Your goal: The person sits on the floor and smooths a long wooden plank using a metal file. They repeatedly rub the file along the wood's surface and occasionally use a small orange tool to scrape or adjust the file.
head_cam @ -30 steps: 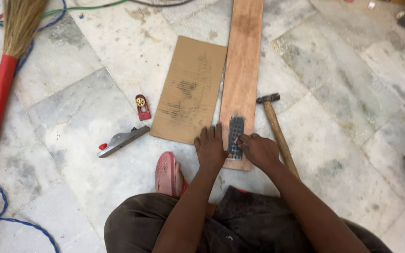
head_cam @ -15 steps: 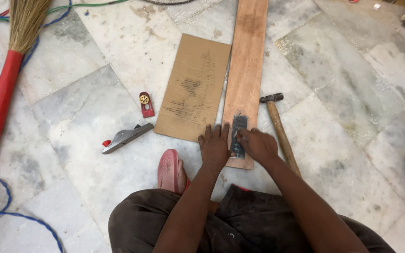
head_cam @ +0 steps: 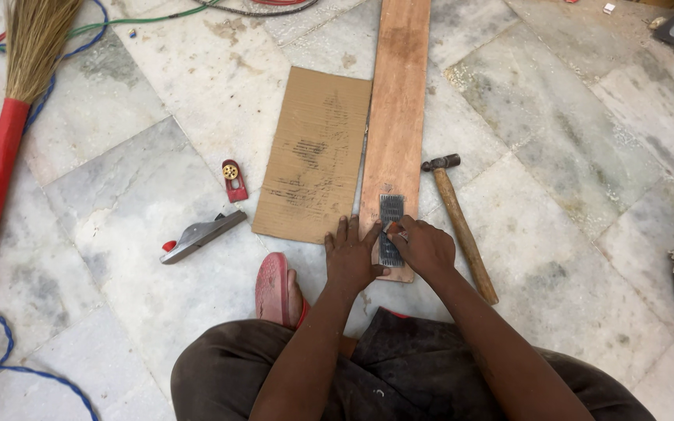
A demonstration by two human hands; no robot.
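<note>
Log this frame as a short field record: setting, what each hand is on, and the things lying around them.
setting: marble tile floor, person crouched over the work
left hand: flat on near end of wooden plank
right hand: gripping a dark flat metal blade lying on the plank
left of plank: cardboard sheet, small red tool, grey plane body
right of plank: hammer
far left: red-handled broom, blue cable
foot: red sandal
</note>
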